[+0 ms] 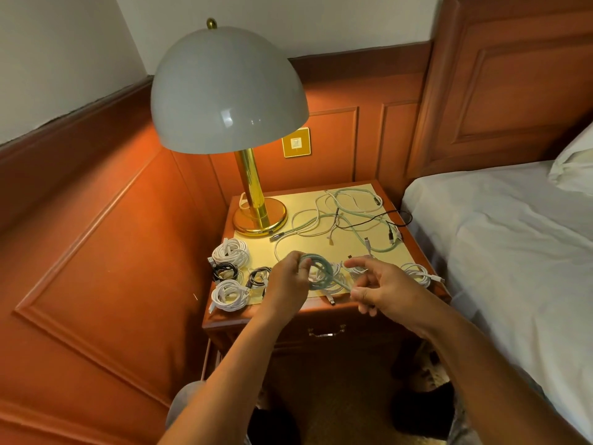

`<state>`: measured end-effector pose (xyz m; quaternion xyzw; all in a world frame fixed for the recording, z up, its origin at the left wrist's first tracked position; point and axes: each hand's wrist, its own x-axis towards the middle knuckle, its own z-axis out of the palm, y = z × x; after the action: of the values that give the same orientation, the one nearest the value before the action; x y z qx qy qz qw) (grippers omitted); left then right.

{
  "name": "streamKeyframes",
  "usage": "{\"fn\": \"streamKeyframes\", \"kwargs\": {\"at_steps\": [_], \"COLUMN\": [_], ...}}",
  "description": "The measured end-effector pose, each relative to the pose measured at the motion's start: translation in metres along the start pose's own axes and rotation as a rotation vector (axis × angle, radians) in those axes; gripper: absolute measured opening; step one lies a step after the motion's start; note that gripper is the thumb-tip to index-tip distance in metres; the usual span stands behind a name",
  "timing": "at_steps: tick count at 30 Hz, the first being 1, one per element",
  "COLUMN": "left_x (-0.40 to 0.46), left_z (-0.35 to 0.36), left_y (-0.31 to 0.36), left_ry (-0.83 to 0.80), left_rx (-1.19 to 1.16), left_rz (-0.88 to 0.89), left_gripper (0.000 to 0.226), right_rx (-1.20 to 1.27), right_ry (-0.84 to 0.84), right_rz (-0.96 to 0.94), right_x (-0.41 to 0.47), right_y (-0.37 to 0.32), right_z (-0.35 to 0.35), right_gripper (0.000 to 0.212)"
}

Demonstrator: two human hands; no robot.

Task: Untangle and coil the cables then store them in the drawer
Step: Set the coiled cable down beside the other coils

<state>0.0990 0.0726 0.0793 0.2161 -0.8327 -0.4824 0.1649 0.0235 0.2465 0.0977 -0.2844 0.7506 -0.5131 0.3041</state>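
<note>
Far left of the nightstand (221,317): a finished white coil (231,250) at the back, two small black coils (224,272) in the middle, another white coil (229,295) at the front edge. Neatly wound, yet resting on the top, not stored.

Left hand (288,277): fingers curled round a pale green coil (317,272), pinching its loops together, held just above the front of the tabletop. Winding apparently underway, the free strand running off to the right.

Right hand (375,289): fingers loosely bent, thumb and forefinger seemingly guiding the green strand; firm pinch or light touch, cannot tell. Beneath and between the hands, more white coils, partly hidden.

Behind the hands: loose tangle (346,216) of white, green and black cable spread over the rear of the top, beside the lamp (256,216). Still to be separated and wound.

Far right front corner: one more white coil (418,273) done.

Below: drawer (325,332) closed, handle visible, nothing seen going in.

Judging by this, roughly past halfway on coiling, several cables left, storing not yet begun.
</note>
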Motion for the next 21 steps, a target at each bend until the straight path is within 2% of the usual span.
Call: {"fn": "streamKeyframes", "kwargs": {"at_steps": [4, 7, 11, 12, 13, 16, 17, 19, 21], "left_x": [0.0, -0.002, -0.003, -0.003, -0.003, -0.003, -0.002, -0.001, -0.002], "left_z": [-0.001, 0.003, 0.005, 0.005, 0.006, 0.008, 0.009, 0.012, 0.014], "left_y": [-0.002, 0.0, 0.004, 0.004, 0.005, 0.008, 0.008, 0.009, 0.012], "left_ry": [-0.035, -0.057, -0.076, -0.081, -0.087, -0.106, -0.106, -0.096, -0.076], "left_rx": [0.227, 0.283, 0.347, 0.367, 0.379, 0.343, 0.305, 0.2, 0.147], "left_rz": [0.091, 0.168, 0.158, 0.147, 0.133, 0.063, 0.039, 0.007, 0.009], "left_gripper": [0.017, 0.02, 0.019, 0.018, 0.018, 0.021, 0.023, 0.024, 0.026], "right_rx": [0.176, 0.415, 0.588, 0.558, 0.422, -0.408, -0.59, -0.655, -0.547], "right_ry": [0.03, 0.059, 0.056, 0.055, 0.058, 0.143, 0.192, 0.29, 0.389], "right_rz": [0.009, 0.046, 0.083, 0.085, 0.079, 0.052, 0.014, -0.089, -0.175], "right_x": [-0.007, -0.008, -0.013, -0.015, -0.016, -0.011, -0.008, -0.003, 0.003], "right_y": [-0.007, -0.012, -0.008, -0.005, -0.004, 0.003, 0.005, 0.007, 0.011], "right_z": [-0.015, -0.025, -0.029, -0.029, -0.028, -0.022, -0.018, -0.01, -0.006], "right_gripper": [0.039, 0.035, 0.032, 0.033, 0.033, 0.028, 0.025, 0.021, 0.017]}}
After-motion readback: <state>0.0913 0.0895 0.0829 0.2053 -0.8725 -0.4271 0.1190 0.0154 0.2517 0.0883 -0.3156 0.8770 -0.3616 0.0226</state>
